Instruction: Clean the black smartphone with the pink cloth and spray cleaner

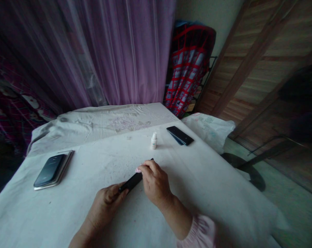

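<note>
A dark phone [132, 181] is tilted up on its edge above the white-covered table. My left hand [106, 201] grips its near end between thumb and fingers. At the far end, my right hand [156, 181] pinches a small pink cloth [137, 170] against the phone's edge. Most of the cloth is hidden inside the fingers. Just beyond the right hand, a small white spray bottle [153, 141] stands upright.
To the left lies a stack of phones [50, 169], a dark one on top. Two dark phones [180, 135] overlap near the table's right edge. The white tablecloth [94, 172] covers the table. A plastic bag [210, 129] hangs beyond that edge, with purple curtains [135, 51] behind.
</note>
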`<state>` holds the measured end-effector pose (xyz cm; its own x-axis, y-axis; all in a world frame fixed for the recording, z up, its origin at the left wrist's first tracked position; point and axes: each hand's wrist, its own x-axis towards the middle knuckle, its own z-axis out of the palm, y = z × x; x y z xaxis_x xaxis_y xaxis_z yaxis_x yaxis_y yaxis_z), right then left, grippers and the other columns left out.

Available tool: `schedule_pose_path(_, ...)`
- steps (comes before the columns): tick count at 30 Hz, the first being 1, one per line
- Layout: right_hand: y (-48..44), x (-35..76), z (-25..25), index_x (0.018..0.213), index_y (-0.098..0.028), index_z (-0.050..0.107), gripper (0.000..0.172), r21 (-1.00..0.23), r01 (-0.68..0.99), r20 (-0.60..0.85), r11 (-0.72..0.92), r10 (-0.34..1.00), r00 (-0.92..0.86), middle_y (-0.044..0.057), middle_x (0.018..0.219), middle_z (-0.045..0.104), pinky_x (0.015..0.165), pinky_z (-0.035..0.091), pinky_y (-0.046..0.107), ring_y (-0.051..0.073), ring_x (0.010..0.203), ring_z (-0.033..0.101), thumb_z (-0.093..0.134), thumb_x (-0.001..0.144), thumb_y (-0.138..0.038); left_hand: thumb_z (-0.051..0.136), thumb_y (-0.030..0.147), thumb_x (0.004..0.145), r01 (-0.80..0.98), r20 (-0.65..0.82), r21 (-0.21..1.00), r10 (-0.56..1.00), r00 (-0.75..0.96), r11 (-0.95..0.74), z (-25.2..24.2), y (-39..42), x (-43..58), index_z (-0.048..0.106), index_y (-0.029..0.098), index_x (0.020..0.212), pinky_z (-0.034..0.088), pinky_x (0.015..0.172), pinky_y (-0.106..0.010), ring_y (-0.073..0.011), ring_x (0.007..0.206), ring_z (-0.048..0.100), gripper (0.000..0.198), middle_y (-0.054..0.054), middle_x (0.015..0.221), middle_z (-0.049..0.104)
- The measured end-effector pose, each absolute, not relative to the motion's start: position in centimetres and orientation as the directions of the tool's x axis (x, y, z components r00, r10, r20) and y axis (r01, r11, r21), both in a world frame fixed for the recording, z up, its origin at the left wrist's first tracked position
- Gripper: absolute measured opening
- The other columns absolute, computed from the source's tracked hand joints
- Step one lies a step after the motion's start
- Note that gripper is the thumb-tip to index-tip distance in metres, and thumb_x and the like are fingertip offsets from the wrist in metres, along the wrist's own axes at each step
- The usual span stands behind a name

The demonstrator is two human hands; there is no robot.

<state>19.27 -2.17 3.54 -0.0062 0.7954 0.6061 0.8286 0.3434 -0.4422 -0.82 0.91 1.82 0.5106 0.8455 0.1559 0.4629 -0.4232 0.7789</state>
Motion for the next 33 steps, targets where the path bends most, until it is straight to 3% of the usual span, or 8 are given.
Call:
schedule_pose_path(4,-3.0,17.1,3.2,0.100,-0.020,0.068,0.027,-0.417,0.801,0.631,0.429,0.771,-0.084,0.006,0.095,0.065,0.079,0.053,0.025,0.016,0.086,0.063,0.045,0.092,-0.010,0.053,0.035,0.090,0.468,0.204,0.744,0.830,0.520,-0.476,1.6,0.6,-0.4,0.074,0.022,0.095,0.050,0.058,-0.020,-0.0143,0.059,0.065,0.025,0.001,0.070,0.071)
schedule_pose_path(7,-3.5,15.7,3.1,0.101,-0.021,0.068,0.025,-0.404,0.775,0.654,0.486,0.746,-0.126,0.006,0.095,0.065,0.078,0.054,0.025,0.016,0.086,0.063,0.046,0.093,-0.011,0.049,0.034,0.091,0.473,0.225,0.730,0.828,0.514,-0.492,1.3,0.5,-0.2,0.072,0.018,0.080,0.045,0.053,-0.019,-0.0118,0.053,0.058,0.030,0.001,0.061,0.065)
schedule_pose_path(12,-3.3,16.3,3.2,0.101,-0.022,0.069,0.028,-0.400,0.769,0.658,0.499,0.740,-0.138,0.006,0.095,0.066,0.081,0.054,0.025,0.016,0.088,0.064,0.044,0.094,-0.011,0.050,0.033,0.091,0.470,0.211,0.750,0.841,0.498,-0.466,1.4,0.4,0.0,0.073,0.017,0.083,0.045,0.055,-0.020,-0.0121,0.055,0.057,0.029,0.001,0.062,0.064)
schedule_pose_path(16,-1.8,19.8,2.8,0.101,-0.020,0.070,0.028,-0.402,0.829,0.671,0.389,0.741,-0.022,0.008,0.097,0.065,0.080,0.053,0.026,0.017,0.089,0.065,0.043,0.095,-0.013,0.051,0.036,0.091,0.476,0.179,0.766,0.854,0.488,-0.433,1.9,0.3,0.1,0.074,0.019,0.094,0.046,0.055,-0.020,-0.0124,0.055,0.057,0.029,0.001,0.063,0.065)
schedule_pose_path(20,-0.3,23.4,1.4,0.102,-0.022,0.071,0.029,-0.456,0.862,0.658,0.222,0.736,0.159,0.008,0.099,0.066,0.078,0.052,0.026,0.017,0.089,0.065,0.043,0.095,-0.021,0.051,0.037,0.090,0.442,0.168,0.802,0.861,0.480,-0.403,1.6,0.4,0.1,0.074,0.018,0.089,0.046,0.054,-0.020,-0.0123,0.055,0.057,0.029,0.002,0.062,0.064)
schedule_pose_path(24,0.3,24.8,-0.2,0.097,-0.021,0.072,0.028,-0.602,0.782,0.581,0.162,0.761,0.290,0.007,0.095,0.068,0.078,0.053,0.030,0.019,0.085,0.065,0.045,0.093,-0.027,0.053,0.037,0.085,0.412,0.118,0.871,0.928,0.353,-0.267,0.6,0.8,-0.1,0.066,0.017,0.116,0.051,0.060,-0.023,-0.0148,0.062,0.064,0.039,0.000,0.074,0.070)
schedule_pose_path(27,0.4,24.4,-0.8,0.097,-0.020,0.072,0.027,-0.673,0.716,0.544,0.187,0.781,0.307,0.008,0.095,0.069,0.080,0.054,0.031,0.019,0.085,0.066,0.046,0.092,-0.027,0.055,0.036,0.082,0.582,0.059,0.784,0.960,0.275,-0.215,0.4,1.0,-0.3,0.060,0.016,0.128,0.052,0.061,-0.027,-0.0178,0.062,0.065,0.050,-0.002,0.074,0.072)
schedule_pose_path(33,0.4,23.4,-1.4,0.100,-0.021,0.073,0.031,-0.669,0.721,0.507,0.182,0.821,0.263,0.008,0.095,0.070,0.073,0.055,0.030,0.019,0.084,0.067,0.044,0.090,-0.024,0.058,0.031,0.083,0.834,0.076,0.486,0.963,0.257,-0.261,2.0,0.5,0.0,0.064,0.023,0.123,0.052,0.075,-0.032,-0.0238,0.087,0.069,0.042,-0.008,0.099,0.073)
